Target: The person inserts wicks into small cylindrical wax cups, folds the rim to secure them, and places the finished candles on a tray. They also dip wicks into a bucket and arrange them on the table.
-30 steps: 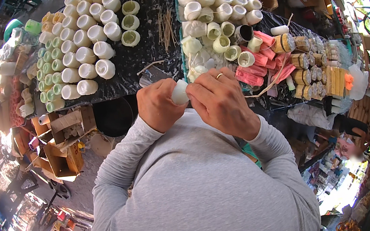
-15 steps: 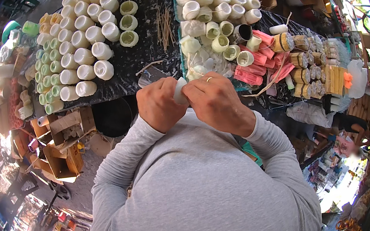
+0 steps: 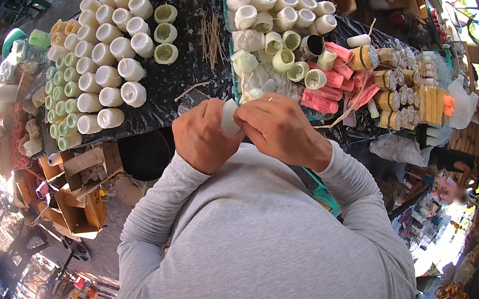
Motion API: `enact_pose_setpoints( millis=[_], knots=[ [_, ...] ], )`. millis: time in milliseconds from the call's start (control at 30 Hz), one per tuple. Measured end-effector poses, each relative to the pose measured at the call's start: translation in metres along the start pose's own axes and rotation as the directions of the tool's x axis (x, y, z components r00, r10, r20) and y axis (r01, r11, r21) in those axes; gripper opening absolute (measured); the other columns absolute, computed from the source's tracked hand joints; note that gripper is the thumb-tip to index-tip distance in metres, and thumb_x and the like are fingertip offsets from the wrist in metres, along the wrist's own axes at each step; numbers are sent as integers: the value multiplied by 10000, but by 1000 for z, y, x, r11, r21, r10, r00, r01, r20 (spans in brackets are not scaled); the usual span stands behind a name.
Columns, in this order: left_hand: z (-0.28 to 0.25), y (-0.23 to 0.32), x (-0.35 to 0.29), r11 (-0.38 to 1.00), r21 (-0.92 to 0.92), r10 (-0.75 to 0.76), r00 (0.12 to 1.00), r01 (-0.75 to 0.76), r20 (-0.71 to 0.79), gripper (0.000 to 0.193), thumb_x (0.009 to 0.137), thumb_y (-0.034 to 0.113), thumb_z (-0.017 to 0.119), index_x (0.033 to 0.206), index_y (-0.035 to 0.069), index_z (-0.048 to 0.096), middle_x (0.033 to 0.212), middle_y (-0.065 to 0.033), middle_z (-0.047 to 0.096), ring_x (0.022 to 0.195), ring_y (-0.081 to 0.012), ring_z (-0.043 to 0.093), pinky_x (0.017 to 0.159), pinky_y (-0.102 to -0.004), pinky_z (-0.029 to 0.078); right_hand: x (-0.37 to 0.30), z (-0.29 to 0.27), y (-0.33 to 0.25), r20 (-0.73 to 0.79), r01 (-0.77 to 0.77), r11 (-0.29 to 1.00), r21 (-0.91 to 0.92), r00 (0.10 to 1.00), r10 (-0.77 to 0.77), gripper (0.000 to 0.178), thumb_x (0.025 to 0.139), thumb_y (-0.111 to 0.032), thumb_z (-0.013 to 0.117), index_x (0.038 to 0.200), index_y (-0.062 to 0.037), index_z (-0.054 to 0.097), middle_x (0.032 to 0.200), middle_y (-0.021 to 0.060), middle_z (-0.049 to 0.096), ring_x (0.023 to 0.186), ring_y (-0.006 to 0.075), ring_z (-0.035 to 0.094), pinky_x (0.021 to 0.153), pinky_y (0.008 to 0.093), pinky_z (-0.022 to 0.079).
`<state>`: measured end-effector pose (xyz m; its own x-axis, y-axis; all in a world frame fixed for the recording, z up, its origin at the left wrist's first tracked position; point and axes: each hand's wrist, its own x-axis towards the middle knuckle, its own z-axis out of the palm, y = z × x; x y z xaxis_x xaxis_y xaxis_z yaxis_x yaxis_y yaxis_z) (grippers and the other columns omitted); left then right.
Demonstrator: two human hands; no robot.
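Observation:
A pale white, waxy-looking piece, perhaps one of the cups, is held close to my body at the table's near edge. My left hand wraps round it and hides most of its shape. With fingers bent and pressed together, my right hand pinches at its right edge. Beyond my hands, rows of white waxy cups stand on the left of the table, beside smaller pale green ones. Three hollow, open-topped cups form a column to their right.
Thin sticks lie on the black table cover. A teal-edged tray on the right bears more white cups. Pink pieces and tied yellowish bundles sit farther right. Cardboard boxes stand on the floor at left.
The white piece has turned a little and shows more of its surface between my hands. My left hand has shifted slightly left. The view has tilted a touch.

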<state>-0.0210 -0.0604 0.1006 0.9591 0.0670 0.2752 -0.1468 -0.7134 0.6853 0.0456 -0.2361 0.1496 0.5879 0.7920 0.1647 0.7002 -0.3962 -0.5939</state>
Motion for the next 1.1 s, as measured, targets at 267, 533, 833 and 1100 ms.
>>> enact_pose_setpoints(
  millis=[267,533,833,1100],
  knots=[
    [7,-5,0,998,35,55,998,-54,-30,331,655,167,847,873,54,625,742,-98,649,645,-318,678,578,-410,548,1,7,4,-21,49,998,-38,999,-50,162,749,32,732,875,-50,670,763,87,661,693,309,658,662,401,515],
    [0,-8,7,997,74,38,999,-36,-18,508,642,162,901,1077,15,684,842,-133,692,716,-335,703,671,-418,581,3,3,12,21,-88,990,113,996,86,211,815,-34,772,1016,-28,709,868,111,721,788,315,707,731,391,547],
    [11,-68,16,-417,-756,-382,658,505,649,548,1081,566,451,1272,89,644,1086,-106,732,918,-274,728,665,-351,590,1,12,28,-257,-272,795,542,847,466,296,922,-137,806,1157,18,716,1148,133,727,1054,237,701,922,345,556],
    [24,-72,12,-565,-732,-270,753,380,600,587,1109,562,382,1320,70,621,1248,-107,701,1150,-262,674,986,-429,550,29,37,-1,-376,-14,997,77,925,42,175,824,-106,809,946,10,764,1260,182,631,1091,362,622,924,438,534]
  ],
)
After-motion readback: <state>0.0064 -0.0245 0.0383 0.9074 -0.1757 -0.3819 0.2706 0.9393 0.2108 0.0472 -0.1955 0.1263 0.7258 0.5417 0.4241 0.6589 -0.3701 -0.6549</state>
